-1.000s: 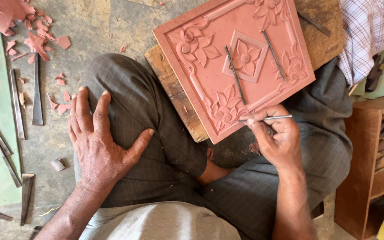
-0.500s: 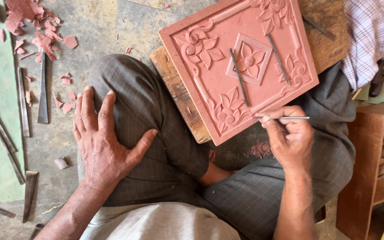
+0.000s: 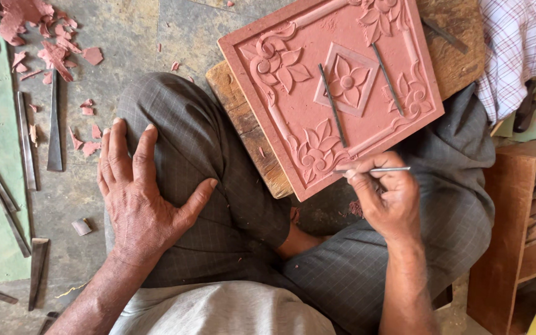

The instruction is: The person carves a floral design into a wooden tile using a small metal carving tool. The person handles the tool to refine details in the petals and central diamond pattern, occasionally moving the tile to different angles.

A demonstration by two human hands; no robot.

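Far left, flat metal tools (image 3: 25,141) lie in a row on the floor, with broken red clay bits (image 3: 44,37) above them. Next comes the left hand (image 3: 139,192). It lies flat and spread on the person's knee, holding nothing. In the middle, a red clay tile (image 3: 336,87) with carved flowers leans on a wooden block (image 3: 246,133) across the lap. Two thin sticks (image 3: 332,104) rest on the tile. At the tile's lower edge, the right hand (image 3: 387,197) pinches a thin metal tool (image 3: 384,169). Its tip seems to touch the edge, but that spot is hard to see. To carve well here, I think small, light strokes are best, with the tile kept steady. Far right stands a wooden shelf (image 3: 516,223).
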